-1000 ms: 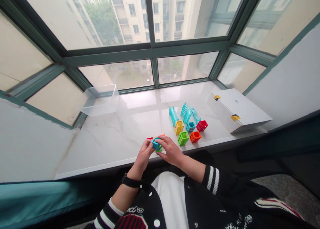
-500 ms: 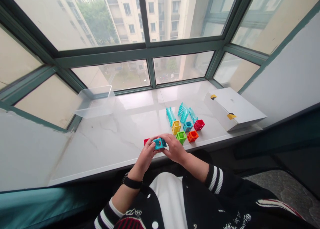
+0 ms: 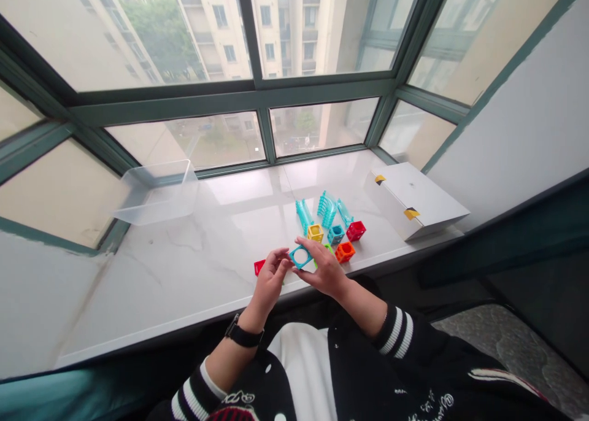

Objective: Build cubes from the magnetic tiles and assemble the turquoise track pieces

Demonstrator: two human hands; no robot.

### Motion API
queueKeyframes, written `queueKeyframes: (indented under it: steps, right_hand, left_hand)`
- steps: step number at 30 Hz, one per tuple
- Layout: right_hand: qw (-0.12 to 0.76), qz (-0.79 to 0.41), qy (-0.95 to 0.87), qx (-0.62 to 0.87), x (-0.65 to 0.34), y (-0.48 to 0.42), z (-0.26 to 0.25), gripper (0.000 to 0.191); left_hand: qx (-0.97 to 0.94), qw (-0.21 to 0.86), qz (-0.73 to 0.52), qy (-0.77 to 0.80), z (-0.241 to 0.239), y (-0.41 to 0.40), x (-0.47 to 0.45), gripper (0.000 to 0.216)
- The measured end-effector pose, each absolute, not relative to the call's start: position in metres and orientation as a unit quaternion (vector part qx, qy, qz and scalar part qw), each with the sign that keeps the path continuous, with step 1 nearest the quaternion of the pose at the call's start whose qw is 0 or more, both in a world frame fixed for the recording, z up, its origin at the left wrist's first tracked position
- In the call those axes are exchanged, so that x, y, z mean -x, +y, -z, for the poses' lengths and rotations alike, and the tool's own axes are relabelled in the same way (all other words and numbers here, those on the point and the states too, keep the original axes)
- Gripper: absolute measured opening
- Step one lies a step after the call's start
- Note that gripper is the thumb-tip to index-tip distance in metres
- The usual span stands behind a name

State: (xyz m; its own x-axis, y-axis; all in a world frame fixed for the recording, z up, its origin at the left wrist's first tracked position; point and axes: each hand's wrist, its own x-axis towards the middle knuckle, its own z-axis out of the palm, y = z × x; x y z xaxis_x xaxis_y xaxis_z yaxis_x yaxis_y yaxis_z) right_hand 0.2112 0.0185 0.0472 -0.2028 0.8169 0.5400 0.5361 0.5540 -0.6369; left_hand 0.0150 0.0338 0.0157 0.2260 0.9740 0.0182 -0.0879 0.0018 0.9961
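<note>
Right hand (image 3: 322,270) holding blue square piece (image 3: 299,266) between thumb and fingers. Left hand (image 3: 272,274) at left edge of piece, fingers loosely bent; cannot tell if it grips also. Red piece (image 3: 259,267) just left of left hand. Beyond right hand, yellow block (image 3: 315,233); green block (image 3: 328,248) partly hidden behind it. Orange block (image 3: 345,253) near, to its right.

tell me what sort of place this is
Probably a bay window in an upper-floor home: green window frames wrap three sides of a white marble-look sill, and the view drops toward the ground beside an apartment block outside.
</note>
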Motion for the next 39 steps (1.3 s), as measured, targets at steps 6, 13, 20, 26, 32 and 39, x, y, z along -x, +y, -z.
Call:
queueKeyframes:
  steps: [6, 13, 20, 26, 32, 39]
  right_hand:
    - [0.501, -0.085, -0.704, 0.497, -0.263, 0.021, -0.053, 0.065]
    - [0.483, -0.045, -0.635, 0.601, -0.325, 0.02, -0.038, 0.067]
    - [0.464, -0.063, -0.608, 0.64, -0.345, 0.03, -0.022, 0.062]
    - [0.431, -0.095, -0.606, 0.662, -0.343, 0.05, -0.008, 0.06]
    - [0.376, -0.118, -0.611, 0.687, -0.339, 0.071, 0.0, 0.06]
    - [0.338, -0.127, -0.615, 0.701, -0.338, 0.088, 0.013, 0.06]
  left_hand:
    - [-0.657, 0.385, -0.395, 0.514, 0.003, 0.066, -0.003, 0.031]
    - [-0.735, 0.312, -0.337, 0.5, 0.016, 0.07, -0.01, 0.026]
    - [-0.777, 0.234, -0.273, 0.517, 0.036, 0.077, -0.012, 0.029]
    - [-0.784, 0.231, -0.269, 0.509, 0.035, 0.074, -0.009, 0.029]
    - [-0.77, 0.24, -0.272, 0.524, 0.033, 0.07, 0.004, 0.027]
    - [-0.756, 0.241, -0.29, 0.535, 0.03, 0.064, 0.023, 0.028]
